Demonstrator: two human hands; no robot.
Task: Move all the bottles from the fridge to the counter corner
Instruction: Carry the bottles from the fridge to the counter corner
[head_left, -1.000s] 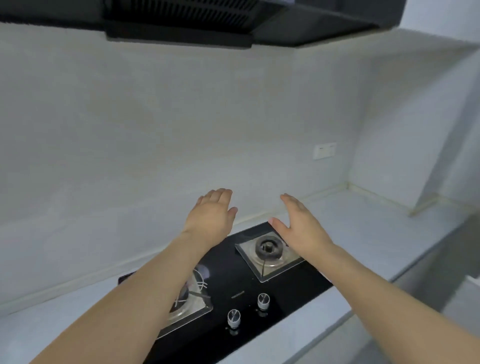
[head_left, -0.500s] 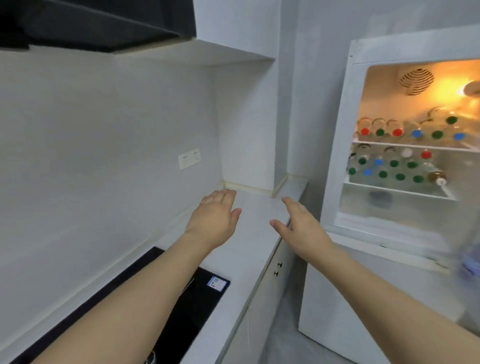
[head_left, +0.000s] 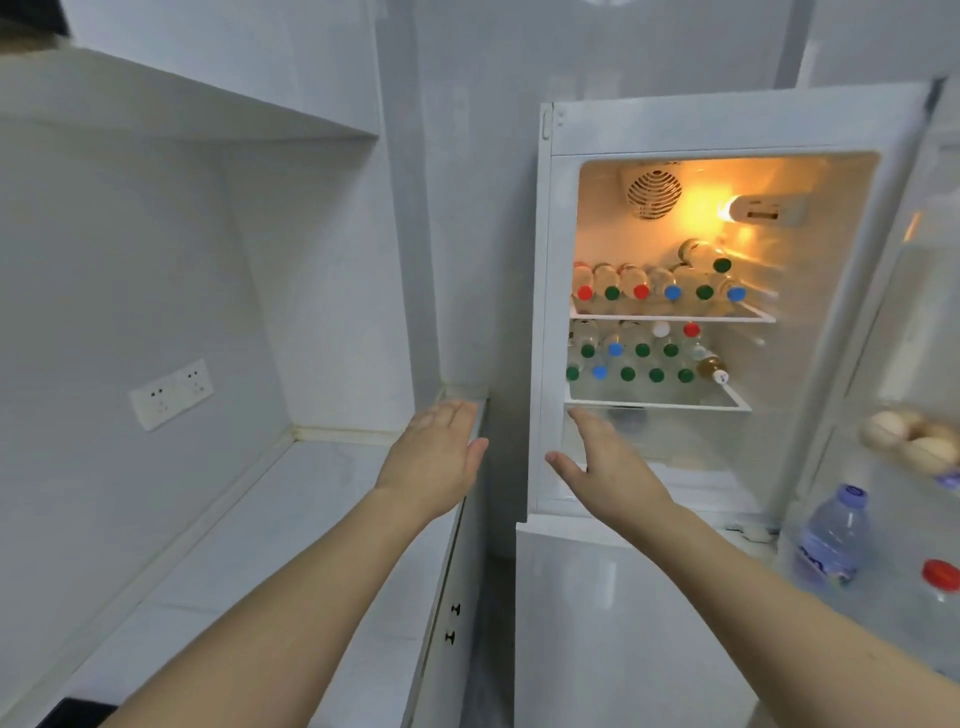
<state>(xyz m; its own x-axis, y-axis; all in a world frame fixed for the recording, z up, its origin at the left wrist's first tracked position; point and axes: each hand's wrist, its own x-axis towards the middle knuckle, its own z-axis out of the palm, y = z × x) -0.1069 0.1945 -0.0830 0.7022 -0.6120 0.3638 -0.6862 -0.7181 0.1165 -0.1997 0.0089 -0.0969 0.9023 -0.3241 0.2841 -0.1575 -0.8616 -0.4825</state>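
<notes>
White counter (head_left: 291, 519), open fridge (head_left: 727, 130), bottles (head_left: 670, 293) shelved, hands empty

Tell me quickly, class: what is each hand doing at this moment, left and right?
Left hand: open, fingers straight, holding nothing, above the counter.
Right hand: open, fingers straight, holding nothing, in front of the open fridge.

We're facing pale grey-white walls (head_left: 156, 270) here, a double socket plate (head_left: 171, 393) set into the left one. Overhead on the left we see a white wall cabinet (head_left: 208, 104) jutting out. Below, white cupboard fronts (head_left: 447, 597) carry small dark handles (head_left: 453, 623), and warm yellow light (head_left: 722, 208) glows at right.
</notes>
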